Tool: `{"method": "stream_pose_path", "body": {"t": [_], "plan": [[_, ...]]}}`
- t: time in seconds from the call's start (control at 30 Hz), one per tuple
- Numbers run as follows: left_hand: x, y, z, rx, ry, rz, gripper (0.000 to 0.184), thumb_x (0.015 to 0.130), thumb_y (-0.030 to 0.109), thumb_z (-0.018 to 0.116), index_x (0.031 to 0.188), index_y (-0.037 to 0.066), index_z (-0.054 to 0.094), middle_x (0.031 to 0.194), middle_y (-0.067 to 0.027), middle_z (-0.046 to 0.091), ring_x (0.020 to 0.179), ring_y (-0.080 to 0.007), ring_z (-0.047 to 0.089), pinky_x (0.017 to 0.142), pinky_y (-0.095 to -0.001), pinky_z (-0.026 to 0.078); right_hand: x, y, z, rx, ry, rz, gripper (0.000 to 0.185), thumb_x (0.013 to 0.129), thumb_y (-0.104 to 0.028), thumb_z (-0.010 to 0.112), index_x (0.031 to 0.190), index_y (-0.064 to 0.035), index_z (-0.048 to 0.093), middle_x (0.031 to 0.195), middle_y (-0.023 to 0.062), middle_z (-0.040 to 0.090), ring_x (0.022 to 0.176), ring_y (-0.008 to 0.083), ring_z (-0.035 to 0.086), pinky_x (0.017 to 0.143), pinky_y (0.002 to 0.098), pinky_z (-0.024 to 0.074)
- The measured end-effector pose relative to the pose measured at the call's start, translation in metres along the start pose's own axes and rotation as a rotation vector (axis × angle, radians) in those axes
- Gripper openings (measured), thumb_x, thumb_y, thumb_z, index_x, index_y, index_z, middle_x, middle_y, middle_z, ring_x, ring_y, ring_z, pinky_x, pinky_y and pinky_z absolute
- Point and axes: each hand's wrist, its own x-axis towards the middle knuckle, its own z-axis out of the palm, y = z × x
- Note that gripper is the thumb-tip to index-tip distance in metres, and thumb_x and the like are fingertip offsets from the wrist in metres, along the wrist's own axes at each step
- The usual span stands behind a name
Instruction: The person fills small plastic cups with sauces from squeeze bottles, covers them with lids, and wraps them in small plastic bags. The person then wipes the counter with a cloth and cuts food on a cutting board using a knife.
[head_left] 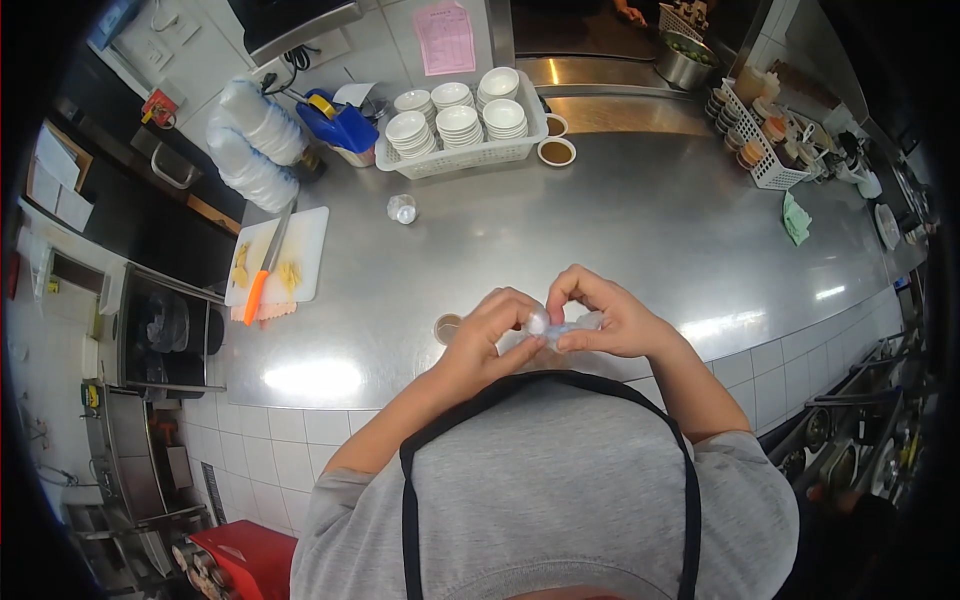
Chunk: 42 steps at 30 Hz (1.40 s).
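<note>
Close to my body, over the counter's front edge, my left hand [492,333] and my right hand [612,317] meet at a small piece of clear plastic [575,327]. It looks crumpled and see-through; its exact kind is not plain. Fingers and thumb of each hand pinch it, the left at its left end and the right at its right end. Just left of my left hand stands a small round cup [447,328] with brown contents, partly hidden by that hand. Farther back lies a small clear plastic item [402,209].
A white cutting board [310,240] at left carries an orange-handled knife [264,272] and yellow slices. At the back, a white basket [470,160] holds stacked white bowls beside brown sauce dishes [556,152]. Another basket [770,172] of jars and a green cloth [796,218] are right.
</note>
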Motion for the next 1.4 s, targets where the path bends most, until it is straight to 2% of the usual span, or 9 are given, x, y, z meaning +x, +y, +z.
{"method": "stream_pose_path", "body": {"t": [0.1,0.17,0.3,0.4,0.5,0.7,0.9,1.17,1.4], "plan": [[-0.004,-0.002,0.000,-0.035,-0.053,0.093,0.020,0.080,0.010,0.065,0.097,0.006,0.056,0.098,-0.0068,0.054,0.093,-0.0197,0.049,0.082,-0.0310,0.041,0.002,-0.008,0.002,0.154,-0.045,0.093,0.032,0.072,-0.019,0.075,0.094,-0.0093,0.053,0.087,-0.0002,0.048,0.080,0.0135,0.051,0.078,0.0281,0.0415],[-0.005,0.000,-0.004,-0.115,-0.192,0.051,0.019,0.082,0.009,0.061,0.099,0.006,0.054,0.104,-0.0076,0.050,0.101,-0.0214,0.046,0.090,-0.0335,0.038,0.004,-0.013,0.002,-0.043,-0.066,0.056,0.032,0.071,-0.018,0.075,0.092,-0.0084,0.054,0.089,0.0011,0.048,0.081,0.0135,0.050,0.078,0.0275,0.0416],[-0.007,0.005,-0.007,-0.133,-0.144,0.070,0.017,0.082,0.008,0.059,0.099,0.005,0.054,0.105,-0.0074,0.049,0.103,-0.0218,0.044,0.091,-0.0333,0.037,0.011,-0.011,0.003,-0.159,-0.089,-0.087,0.032,0.070,-0.018,0.076,0.091,-0.0081,0.054,0.088,0.0010,0.047,0.082,0.0136,0.049,0.078,0.0273,0.0414],[-0.003,0.007,-0.014,-0.062,-0.150,0.100,0.018,0.081,0.006,0.058,0.099,0.005,0.054,0.103,-0.0078,0.050,0.100,-0.0226,0.049,0.087,-0.0327,0.041,0.014,-0.009,0.006,-0.123,-0.077,-0.089,0.028,0.072,-0.017,0.074,0.088,-0.0069,0.054,0.086,0.0018,0.047,0.083,0.0140,0.047,0.076,0.0278,0.0409],[0.003,0.001,-0.009,0.241,0.073,0.118,0.015,0.080,-0.001,0.057,0.095,0.003,0.054,0.094,-0.0105,0.055,0.082,-0.0220,0.057,0.071,-0.0303,0.048,0.016,0.005,0.009,-0.197,-0.003,-0.065,0.026,0.075,-0.019,0.071,0.086,-0.0053,0.052,0.084,0.0029,0.046,0.080,0.0149,0.047,0.074,0.0281,0.0401],[0.011,-0.025,0.006,0.311,0.321,0.039,0.013,0.080,-0.004,0.054,0.092,0.001,0.052,0.085,-0.0123,0.058,0.073,-0.0240,0.060,0.062,-0.0320,0.050,0.023,0.028,0.024,-0.141,0.191,-0.014,0.022,0.080,-0.020,0.066,0.086,-0.0039,0.052,0.082,0.0041,0.046,0.077,0.0149,0.047,0.072,0.0269,0.0397],[0.020,-0.047,0.018,0.262,0.368,-0.136,0.010,0.083,0.002,0.052,0.092,0.001,0.049,0.078,-0.0181,0.059,0.068,-0.0313,0.061,0.059,-0.0372,0.047,0.033,0.057,0.021,-0.021,0.252,0.053,0.018,0.079,-0.014,0.062,0.086,-0.0022,0.051,0.082,0.0055,0.048,0.075,0.0149,0.050,0.070,0.0268,0.0432],[0.023,-0.051,0.008,0.042,0.296,-0.136,0.011,0.086,0.005,0.053,0.092,-0.001,0.046,0.082,-0.0149,0.060,0.074,-0.0254,0.062,0.063,-0.0348,0.050,0.040,0.057,0.011,-0.357,0.296,0.044,0.013,0.079,-0.007,0.055,0.089,-0.0011,0.050,0.086,0.0086,0.051,0.074,0.0180,0.055,0.067,0.0296,0.0472],[0.032,-0.055,0.009,0.127,0.361,-0.124,0.011,0.083,0.003,0.055,0.090,0.001,0.048,0.080,-0.0141,0.060,0.073,-0.0257,0.062,0.062,-0.0338,0.049,0.038,0.050,0.017,-0.242,0.260,0.017,0.012,0.083,-0.008,0.055,0.090,-0.0007,0.049,0.087,0.0090,0.050,0.077,0.0180,0.055,0.071,0.0286,0.0468]]}}
